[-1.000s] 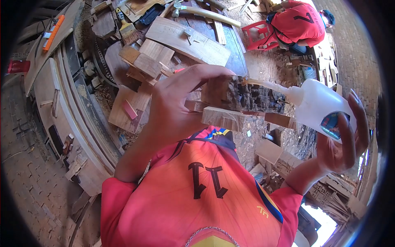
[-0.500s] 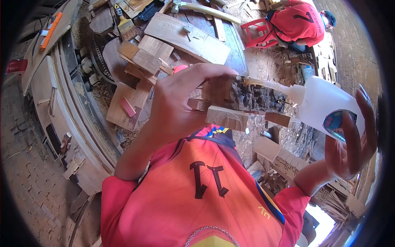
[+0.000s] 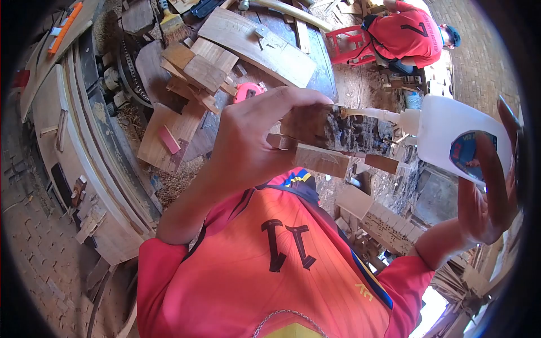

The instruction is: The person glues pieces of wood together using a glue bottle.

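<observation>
My left hand (image 3: 251,135) is closed around a wooden block (image 3: 307,127) held up in front of my chest. The block's right part has a dark, rough, flaky face, and smaller pale pieces of wood (image 3: 321,159) show along its lower side. In my right hand (image 3: 487,197) is a white plastic glue bottle (image 3: 437,127) with a blue label, tilted with its narrow nozzle to the left. The nozzle tip lies over the rough face; whether it touches cannot be made out. A pink tape measure (image 3: 248,92) lies behind my left hand.
A curved board (image 3: 256,46), stacked wood blocks (image 3: 204,73), a brush (image 3: 173,28) and a hammer handle (image 3: 290,12) lie on the bench beyond. Another person (image 3: 403,34) sits at the upper right on a red stool (image 3: 352,45). Long panels (image 3: 84,169) stand at left.
My right hand and the bottle have shifted right, the bottle slightly upward. The block has moved slightly right with my left hand. More of the tape measure shows.
</observation>
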`<state>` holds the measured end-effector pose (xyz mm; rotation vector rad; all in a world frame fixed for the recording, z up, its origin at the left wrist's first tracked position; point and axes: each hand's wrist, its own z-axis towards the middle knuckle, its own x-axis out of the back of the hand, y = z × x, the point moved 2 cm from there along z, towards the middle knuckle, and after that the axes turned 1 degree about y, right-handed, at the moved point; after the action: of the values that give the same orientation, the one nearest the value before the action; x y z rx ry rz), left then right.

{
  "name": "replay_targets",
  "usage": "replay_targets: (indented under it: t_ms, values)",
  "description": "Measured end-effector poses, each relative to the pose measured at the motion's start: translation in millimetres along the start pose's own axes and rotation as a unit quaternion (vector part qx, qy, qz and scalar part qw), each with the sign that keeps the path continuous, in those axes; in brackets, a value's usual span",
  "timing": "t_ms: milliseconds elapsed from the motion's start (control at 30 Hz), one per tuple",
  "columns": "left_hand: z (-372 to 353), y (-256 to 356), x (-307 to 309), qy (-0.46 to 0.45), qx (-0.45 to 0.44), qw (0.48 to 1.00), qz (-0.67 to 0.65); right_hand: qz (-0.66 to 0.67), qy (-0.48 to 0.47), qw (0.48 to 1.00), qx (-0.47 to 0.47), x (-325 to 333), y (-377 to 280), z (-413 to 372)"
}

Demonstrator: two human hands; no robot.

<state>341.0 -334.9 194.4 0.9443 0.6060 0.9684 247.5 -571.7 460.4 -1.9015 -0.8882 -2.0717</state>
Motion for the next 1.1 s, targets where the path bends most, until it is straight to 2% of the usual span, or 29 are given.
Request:
replay_targets:
  t_ms: [533, 767, 900, 1100]
  values:
    - [-4, 0, 8, 0.000, 0.024, 1.000, 0.006, 0.024, -0.050, 0.998, 0.007, 3, 11, 32]
    - [2, 3, 14, 0.001, -0.011, 1.000, 0.022, -0.019, -0.072, 0.997, 0.007, 11, 12, 27]
    - [3, 4, 15, 0.006, -0.007, 1.000, 0.015, -0.002, -0.059, 0.998, -0.019, 11, 11, 18]
    - [6, 4, 17, 0.003, -0.011, 0.999, 0.030, -0.031, -0.035, 0.999, -0.009, 10, 7, 13]
